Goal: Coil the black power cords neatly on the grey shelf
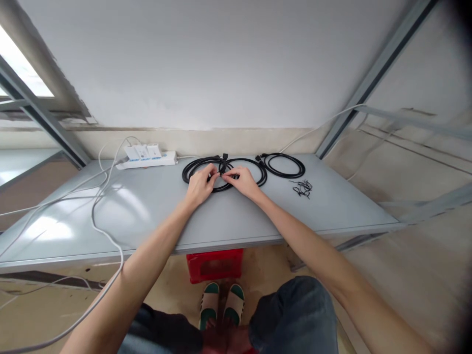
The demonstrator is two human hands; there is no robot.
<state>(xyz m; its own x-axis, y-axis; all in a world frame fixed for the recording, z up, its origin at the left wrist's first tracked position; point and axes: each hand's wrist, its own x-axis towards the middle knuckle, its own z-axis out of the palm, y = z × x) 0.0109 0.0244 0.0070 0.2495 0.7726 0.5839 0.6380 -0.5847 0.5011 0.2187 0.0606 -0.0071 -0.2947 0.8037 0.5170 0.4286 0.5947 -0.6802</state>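
The person's left hand (pixel 200 186) and right hand (pixel 241 181) are meeting almost fingertip to fingertip, each pinching with thumb and forefinger at a thin dark piece (pixel 221 173); whether this is a tie or a bit of cable is staying unclear at this size. The two pinches are facing each other, probably because so fine a thing is needing control from both ends. Both forearms are reaching over the edge of the counter (pixel 228 223), and the wrists are sitting low, seemingly for steadiness.

Around the fingers, black cable is lying in left-hand loops (pixel 185 169) and right-hand loops (pixel 264 176), the hands covering where they are coming together; one coil or two, the view is not telling. A dark connector (pixel 225 156) is sticking up just behind the fingers.

To the right, another black coil (pixel 303 169) is lying flat, apparently set aside so its turns are not tangling with the nearer loops. In front of it, short black strands (pixel 303 188) are forming a loose heap, likely placed within easy reach of the right hand.

Farther left, a white power strip (pixel 167 158) is resting near the wall, leaving the middle for the cables.
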